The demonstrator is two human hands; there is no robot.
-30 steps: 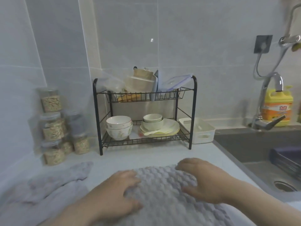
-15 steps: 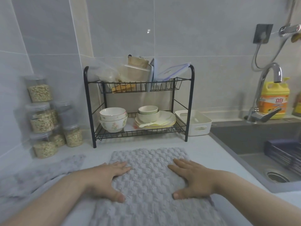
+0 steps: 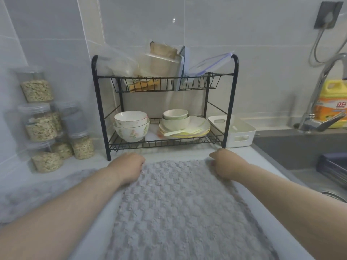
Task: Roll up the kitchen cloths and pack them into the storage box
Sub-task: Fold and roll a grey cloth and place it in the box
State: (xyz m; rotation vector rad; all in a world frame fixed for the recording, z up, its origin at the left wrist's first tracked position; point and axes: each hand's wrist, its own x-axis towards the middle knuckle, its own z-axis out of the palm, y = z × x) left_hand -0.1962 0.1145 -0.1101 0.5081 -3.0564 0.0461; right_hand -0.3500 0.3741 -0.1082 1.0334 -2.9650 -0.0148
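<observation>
- As I watched through the head camera, the grey cloth (image 3: 180, 207) lay flat on the desk (image 3: 88, 166), spread lengthwise away from me, its far edge just in front of the black dish rack (image 3: 163, 109).
- Its surface was thick and nubbly, a raised waffle-like weave in pale grey. The near end ran out of the bottom of the view.
- The left hand (image 3: 129, 168) sat on the far left corner with its fingers curled down over the edge, gripping it. The fingertips were hidden behind the knuckles.
- The right hand (image 3: 228, 166) held the far right corner, fingers curled and thumb pressed against the cloth.
- The white storage box (image 3: 239, 132) stood beside the rack's right leg, near the sink (image 3: 293, 152) and apart from the cloth.
- A second grey cloth (image 3: 37, 190) lay crumpled and blurred on the desk to the left.
</observation>
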